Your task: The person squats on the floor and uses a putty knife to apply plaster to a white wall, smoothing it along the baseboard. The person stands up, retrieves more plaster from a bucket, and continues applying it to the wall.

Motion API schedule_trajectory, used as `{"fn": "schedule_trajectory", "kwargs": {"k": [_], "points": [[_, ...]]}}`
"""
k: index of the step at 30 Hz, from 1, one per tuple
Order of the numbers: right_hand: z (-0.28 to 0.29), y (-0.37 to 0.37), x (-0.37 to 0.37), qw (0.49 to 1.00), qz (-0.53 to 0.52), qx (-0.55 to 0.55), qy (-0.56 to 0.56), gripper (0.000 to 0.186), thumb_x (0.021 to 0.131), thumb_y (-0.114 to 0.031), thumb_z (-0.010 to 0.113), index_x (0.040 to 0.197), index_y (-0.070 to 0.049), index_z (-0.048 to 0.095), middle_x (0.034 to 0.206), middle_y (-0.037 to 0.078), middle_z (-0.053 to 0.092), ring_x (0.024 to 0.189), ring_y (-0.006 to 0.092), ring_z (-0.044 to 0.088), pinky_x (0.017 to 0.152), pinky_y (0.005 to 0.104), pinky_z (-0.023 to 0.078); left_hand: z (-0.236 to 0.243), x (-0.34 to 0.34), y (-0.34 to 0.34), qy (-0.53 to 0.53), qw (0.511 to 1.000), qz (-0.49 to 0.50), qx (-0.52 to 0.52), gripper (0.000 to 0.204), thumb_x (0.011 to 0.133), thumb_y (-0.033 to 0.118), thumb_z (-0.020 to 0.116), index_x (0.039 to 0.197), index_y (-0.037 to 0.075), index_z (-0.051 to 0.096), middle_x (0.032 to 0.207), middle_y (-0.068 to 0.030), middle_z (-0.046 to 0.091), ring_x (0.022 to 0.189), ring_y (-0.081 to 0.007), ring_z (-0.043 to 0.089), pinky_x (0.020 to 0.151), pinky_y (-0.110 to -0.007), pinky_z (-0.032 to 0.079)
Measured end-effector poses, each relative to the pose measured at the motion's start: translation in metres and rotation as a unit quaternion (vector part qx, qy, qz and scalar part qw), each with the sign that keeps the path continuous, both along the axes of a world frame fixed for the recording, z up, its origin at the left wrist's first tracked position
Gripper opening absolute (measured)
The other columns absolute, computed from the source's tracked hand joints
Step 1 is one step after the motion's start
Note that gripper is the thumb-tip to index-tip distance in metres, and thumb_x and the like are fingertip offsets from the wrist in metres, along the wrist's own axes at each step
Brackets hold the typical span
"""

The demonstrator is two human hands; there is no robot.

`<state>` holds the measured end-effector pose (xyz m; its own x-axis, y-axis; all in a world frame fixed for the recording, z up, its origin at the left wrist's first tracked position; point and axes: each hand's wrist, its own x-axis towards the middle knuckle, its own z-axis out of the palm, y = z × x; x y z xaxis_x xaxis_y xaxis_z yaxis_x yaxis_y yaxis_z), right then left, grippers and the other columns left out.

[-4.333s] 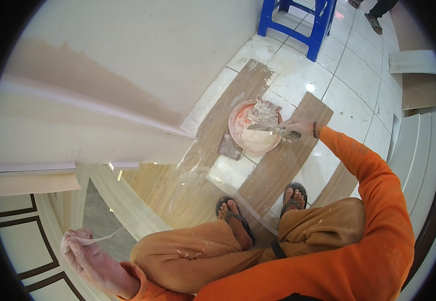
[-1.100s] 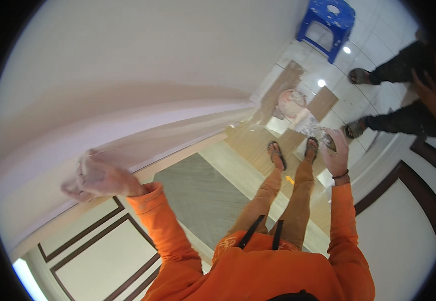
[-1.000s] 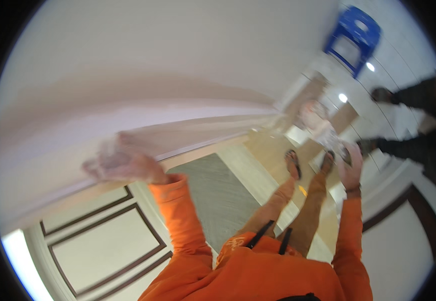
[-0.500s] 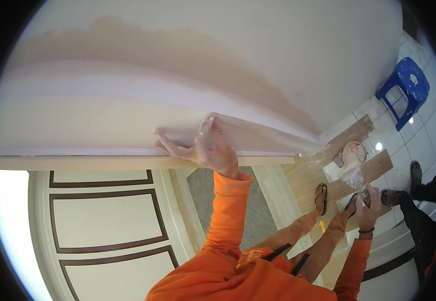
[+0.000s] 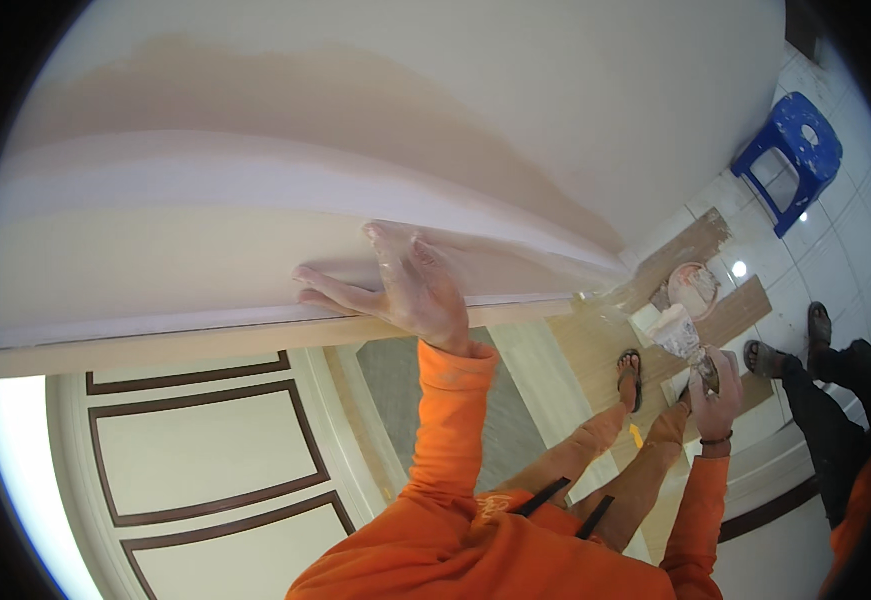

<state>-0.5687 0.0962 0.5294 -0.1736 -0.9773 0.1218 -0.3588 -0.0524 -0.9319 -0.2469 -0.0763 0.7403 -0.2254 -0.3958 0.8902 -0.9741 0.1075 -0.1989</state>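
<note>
Plaster moulding (image 5: 255,270), a pale curved band running along the wall above a white panelled door (image 5: 205,470), takes the flat press of the worker's left hand (image 5: 405,285), its fingers spread wide and streaked with white paste. Lower down, the right hand (image 5: 717,395) is closed around the handle of a putty knife (image 5: 683,340) whose blade carries a lump of wet plaster, held clear of the wall. Far below on wooden planks sits 1 round pan of plaster (image 5: 693,288), with a blue plastic stool (image 5: 790,160) on the tiled floor (image 5: 855,250) and another person's sandalled feet (image 5: 815,335) nearby.
</note>
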Motion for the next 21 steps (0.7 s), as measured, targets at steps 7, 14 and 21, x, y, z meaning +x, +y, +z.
{"fn": "schedule_trajectory", "kwargs": {"k": [7, 14, 21], "points": [[0.005, 0.006, 0.007, 0.998, -0.031, 0.044, 0.012, 0.040, 0.074, 0.004, 0.066, 0.114, 0.000, 0.061, 0.102, 0.015, 0.065, 0.091, 0.0310, 0.065, 0.082, 0.0364, 0.051, -0.001, -0.008, 0.006, 0.004, 0.995, 0.055, 0.077, 0.065, 0.095, 0.031, 0.068, 0.151, 0.013, 0.042, 0.163, -0.0272, -0.008, 0.148, -0.0504, -0.014, 0.115, -0.068, 0.001], [0.024, 0.006, 0.017, 0.993, 0.007, 0.120, -0.017, 0.043, 0.072, 0.003, 0.068, 0.114, -0.001, 0.059, 0.102, 0.017, 0.065, 0.093, 0.0332, 0.065, 0.083, 0.0376, 0.052, -0.006, -0.026, 0.009, 0.014, 0.991, 0.064, 0.117, 0.082, 0.090, 0.036, 0.073, 0.157, 0.017, 0.029, 0.161, -0.0307, -0.014, 0.145, -0.0548, -0.018, 0.112, -0.072, -0.001], [0.060, -0.017, 0.047, 0.994, 0.029, 0.096, -0.042, 0.042, 0.072, 0.003, 0.066, 0.114, 0.000, 0.059, 0.101, 0.015, 0.065, 0.091, 0.0316, 0.064, 0.084, 0.0364, 0.051, -0.008, -0.012, 0.013, 0.025, 0.988, 0.060, 0.141, 0.080, 0.092, 0.031, 0.072, 0.157, 0.017, 0.029, 0.160, -0.0314, -0.016, 0.144, -0.0542, -0.023, 0.111, -0.072, -0.004]]}}
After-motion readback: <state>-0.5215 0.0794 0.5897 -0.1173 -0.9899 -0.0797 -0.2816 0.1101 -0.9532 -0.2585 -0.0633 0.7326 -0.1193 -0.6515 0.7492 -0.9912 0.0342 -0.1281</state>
